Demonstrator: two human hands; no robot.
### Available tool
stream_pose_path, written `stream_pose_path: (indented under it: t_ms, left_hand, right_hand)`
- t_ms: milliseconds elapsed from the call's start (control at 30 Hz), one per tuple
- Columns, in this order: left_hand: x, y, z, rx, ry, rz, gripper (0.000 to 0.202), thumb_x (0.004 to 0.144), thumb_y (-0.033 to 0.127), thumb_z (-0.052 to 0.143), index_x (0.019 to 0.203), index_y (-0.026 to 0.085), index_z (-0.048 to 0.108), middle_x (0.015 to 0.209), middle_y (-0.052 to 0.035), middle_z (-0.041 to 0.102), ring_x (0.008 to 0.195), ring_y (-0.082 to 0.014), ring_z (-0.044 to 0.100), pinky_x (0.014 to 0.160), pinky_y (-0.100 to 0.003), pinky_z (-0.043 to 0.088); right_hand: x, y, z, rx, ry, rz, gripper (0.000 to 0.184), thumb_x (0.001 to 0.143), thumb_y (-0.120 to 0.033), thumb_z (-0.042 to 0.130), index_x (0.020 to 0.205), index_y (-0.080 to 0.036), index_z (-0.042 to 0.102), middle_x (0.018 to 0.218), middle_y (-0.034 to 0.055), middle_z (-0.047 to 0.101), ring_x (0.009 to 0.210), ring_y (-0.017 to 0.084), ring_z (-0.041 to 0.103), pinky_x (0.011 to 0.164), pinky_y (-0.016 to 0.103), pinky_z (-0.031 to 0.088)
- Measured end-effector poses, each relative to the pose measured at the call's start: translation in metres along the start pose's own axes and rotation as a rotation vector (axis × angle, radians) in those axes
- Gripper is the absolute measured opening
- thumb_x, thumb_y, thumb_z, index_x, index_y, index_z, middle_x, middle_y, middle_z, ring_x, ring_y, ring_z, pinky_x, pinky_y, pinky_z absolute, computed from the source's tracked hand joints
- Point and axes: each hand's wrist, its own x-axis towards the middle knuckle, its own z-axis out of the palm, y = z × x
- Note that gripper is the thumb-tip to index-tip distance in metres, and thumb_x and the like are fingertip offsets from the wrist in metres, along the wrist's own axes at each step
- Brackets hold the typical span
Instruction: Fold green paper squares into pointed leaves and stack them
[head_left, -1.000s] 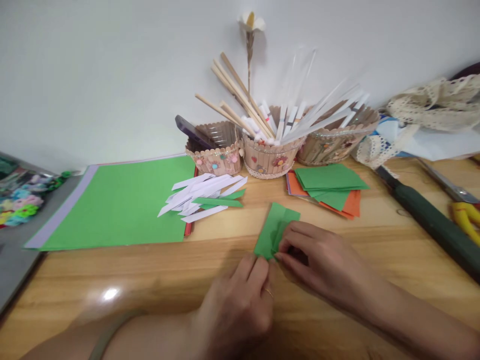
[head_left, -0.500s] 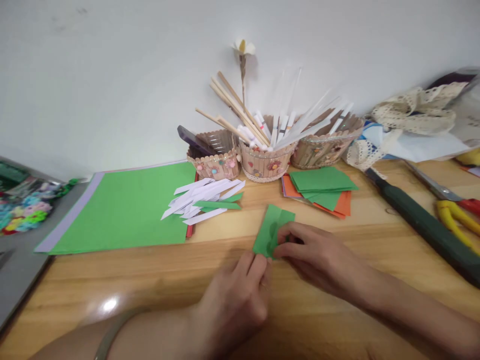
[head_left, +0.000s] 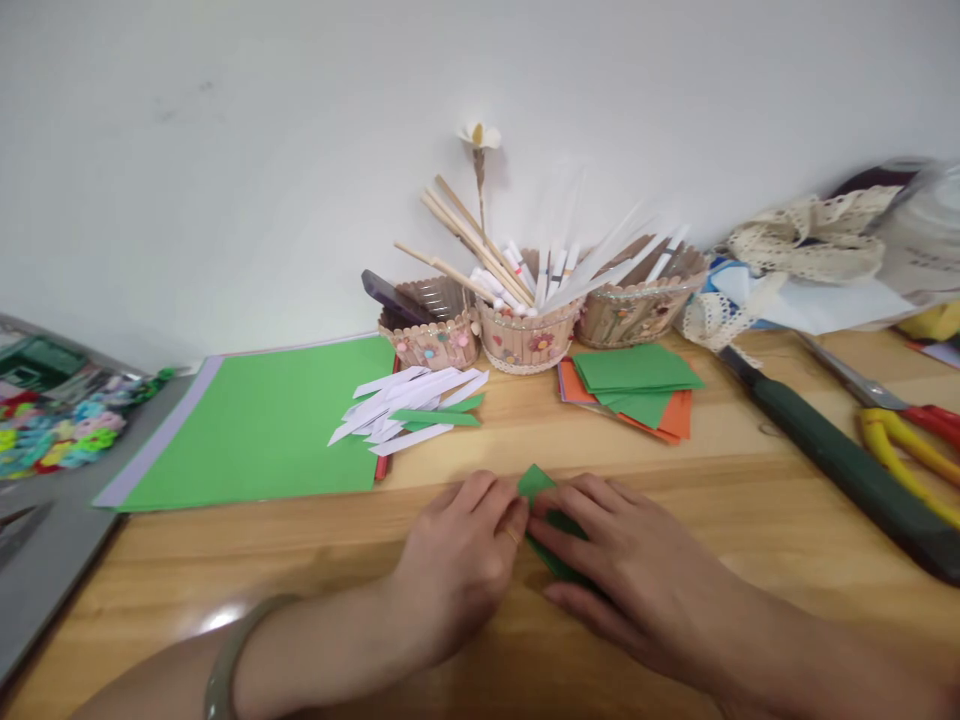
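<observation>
A small folded piece of green paper (head_left: 533, 481) lies on the wooden table, turned so that one corner points away from me. My left hand (head_left: 469, 565) is closed, its thumb and fingers pinched at the paper's left corner. Across the paper's right part lies my right hand (head_left: 619, 560), its fingers stretched out and a little apart, pressing on it. That hand hides much of the sheet. Beyond my hands, to the right, sits a stack of green and orange paper pieces (head_left: 637, 368). White and green paper strips (head_left: 409, 408) are heaped to the left.
Large green sheets (head_left: 247, 430) cover the table's left side. Decorated holders (head_left: 529, 340) with sticks and pens stand against the wall. A dark green-handled tool (head_left: 840, 450) and yellow-and-red-handled scissors (head_left: 896, 425) lie at right, near lace ribbon (head_left: 810, 235).
The green paper has turned, with its corner now pointing away from me. My right hand has gone from a pinch to lying flat over it. My left hand has shifted slightly forward.
</observation>
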Motion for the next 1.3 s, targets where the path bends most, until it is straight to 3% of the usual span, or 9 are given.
stream_pose_path:
  t_ms: [133,267,567,767,1000,1300]
  left_hand:
    - [-0.002,0.001,0.001,0.007,0.063,0.042,0.024,0.091,0.010,0.039,0.091,0.011,0.063,0.088,-0.0061,0.063,0.082,-0.0191,0.056,0.071,-0.030,0.051]
    - [0.001,0.001,0.000,0.047,0.069,0.121,0.031,0.092,0.008,0.032,0.103,0.007,0.061,0.095,-0.0081,0.063,0.091,-0.0191,0.055,0.081,-0.028,0.048]
    - [0.010,-0.019,0.003,-0.011,-0.022,0.261,0.024,0.096,0.019,0.039,0.109,0.013,0.058,0.105,-0.0053,0.062,0.100,-0.0186,0.052,0.090,-0.031,0.042]
    - [0.013,-0.020,0.008,-0.102,0.069,0.239,0.032,0.099,0.018,0.030,0.098,0.011,0.061,0.095,-0.0045,0.065,0.094,-0.0168,0.055,0.087,-0.029,0.046]
    - [0.013,-0.020,0.006,-0.086,0.181,0.289,0.038,0.099,0.016,0.026,0.101,0.009,0.063,0.095,-0.0055,0.068,0.098,-0.0179,0.055,0.087,-0.029,0.048]
    - [0.017,-0.024,0.005,-0.081,0.227,0.325,0.032,0.097,0.016,0.037,0.085,0.013,0.067,0.089,-0.0026,0.068,0.088,-0.0161,0.057,0.081,-0.030,0.049]
  right_hand:
    - [-0.001,0.009,0.000,0.096,0.141,0.016,0.021,0.090,-0.026,0.047,0.101,-0.020,0.064,0.095,0.0072,0.064,0.090,0.020,0.057,0.078,0.035,0.048]
    - [0.000,0.023,0.002,0.060,0.296,0.219,0.020,0.090,-0.024,0.047,0.098,-0.017,0.064,0.089,0.0077,0.063,0.083,0.019,0.059,0.072,0.033,0.049]
    - [0.009,0.029,0.004,0.110,0.248,0.437,0.009,0.083,-0.023,0.058,0.088,-0.019,0.063,0.086,0.0029,0.064,0.076,0.018,0.060,0.064,0.030,0.047]
    - [0.008,0.028,0.006,0.094,0.303,0.261,0.007,0.085,-0.016,0.054,0.084,-0.018,0.060,0.084,0.0041,0.062,0.081,0.019,0.057,0.069,0.032,0.046]
    - [0.004,0.025,0.010,0.026,0.347,0.153,0.008,0.086,-0.013,0.051,0.086,-0.016,0.058,0.080,0.0042,0.062,0.075,0.018,0.056,0.063,0.030,0.046]
    - [-0.002,0.023,0.009,-0.161,0.286,-0.041,0.014,0.086,-0.010,0.048,0.091,-0.011,0.062,0.083,0.0088,0.060,0.078,0.020,0.052,0.066,0.033,0.046]
